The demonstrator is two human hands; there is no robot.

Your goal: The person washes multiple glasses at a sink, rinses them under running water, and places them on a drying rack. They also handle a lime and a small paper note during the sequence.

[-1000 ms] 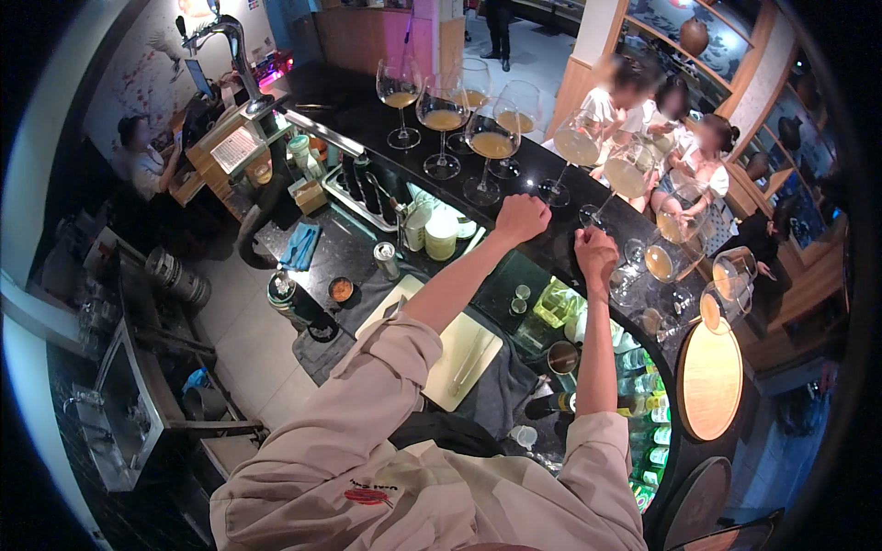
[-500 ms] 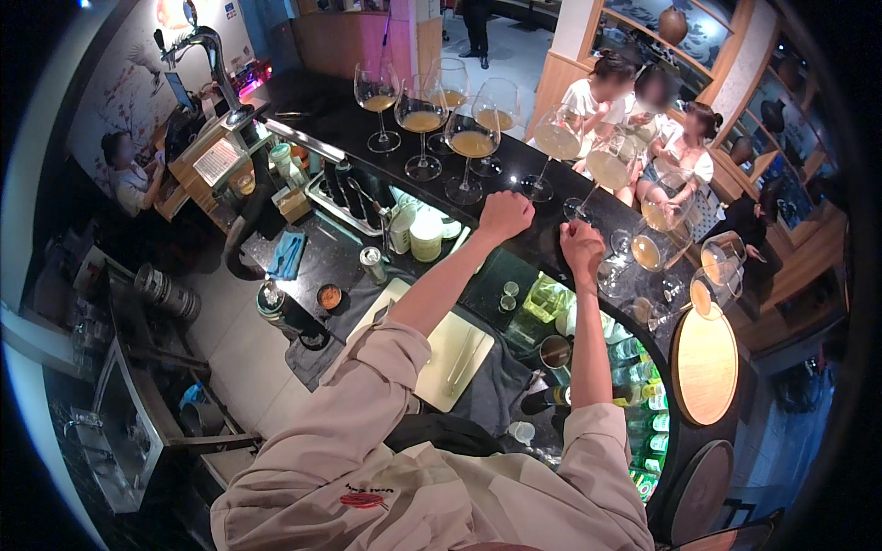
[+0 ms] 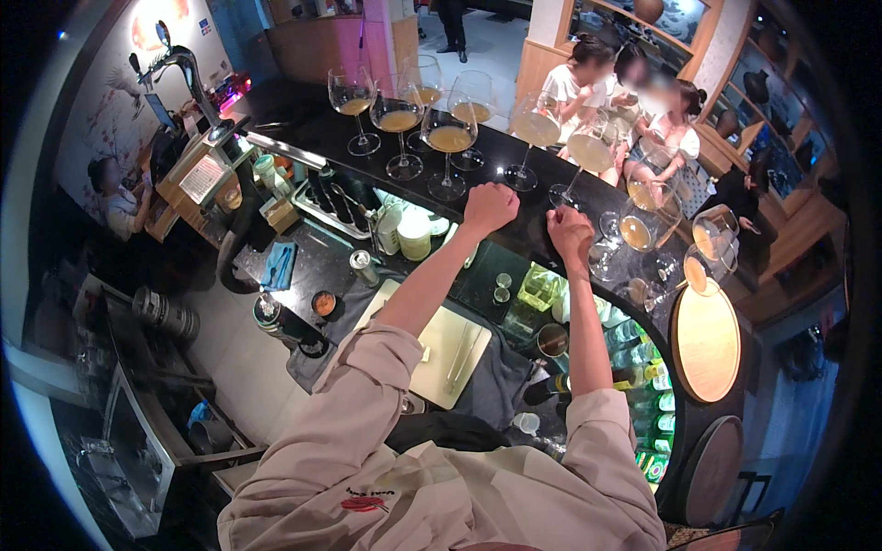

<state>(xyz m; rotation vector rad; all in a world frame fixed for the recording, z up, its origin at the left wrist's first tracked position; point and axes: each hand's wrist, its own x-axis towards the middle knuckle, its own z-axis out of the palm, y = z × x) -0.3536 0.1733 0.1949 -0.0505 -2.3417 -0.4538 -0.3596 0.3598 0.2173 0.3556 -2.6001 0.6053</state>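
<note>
In the head view, reaching forward from rolled beige sleeves (image 3: 322, 404) to the near edge of a glossy black curved counter (image 3: 533, 213). Left hand (image 3: 492, 208) clenched, knuckles up, just beside the foot of a clear wide-bowled stemmed glass with cloudy amber liquid (image 3: 450, 139). Right hand (image 3: 571, 231) likewise clenched, near the foot of a clear stemmed glass with paler liquid (image 3: 590, 150), seemingly tilted at this wide angle. Inside of both grips hidden; impossible to tell whether in contact with either foot.

To the left on the same counter, close together, more part-filled stemmed glasses (image 3: 397, 119); to the right, further ones in a curve toward a round pale wooden board (image 3: 706, 347).

Below, on a lower dark counter (image 3: 317, 246), a cream rectangular cutting board (image 3: 432, 372) with slim sticks on top and a dark grey cloth (image 3: 501, 386) beneath. Left of that, a small dark bowl with orange contents (image 3: 323, 303) and a folded blue cloth (image 3: 278, 266). Beyond the right forearm, lit green bottles (image 3: 657, 422) along the inner curve. Past the glasses, seated people (image 3: 574, 87) in pale tops.
</note>
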